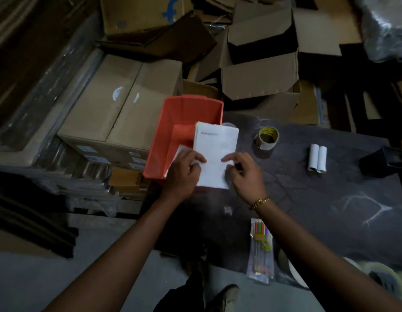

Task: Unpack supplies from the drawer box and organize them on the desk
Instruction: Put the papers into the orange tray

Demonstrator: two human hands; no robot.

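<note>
- Our left hand [184, 170] has its fingers curled round the lower left edge of a white stack of papers [214, 149], thumb lying on top.
- Our right hand [242, 174] grips the lower right edge, its forefinger stretched across the top sheet and the other fingers curled in; a gold bracelet [259, 202] sits on that wrist.
- We hold the stack over the near right corner of the orange box [184, 113], half above the box and half above the desk [308, 199].
- The box stands at the desk's left edge.
- On the desk to the right we see a tape roll [266, 137], then two white rolls [317, 158] side by side and touching, then a black holder [380, 162].
- Near us lies a pack of pens [260, 248].
- Behind and left, cardboard boxes [119, 104] are piled up.
</note>
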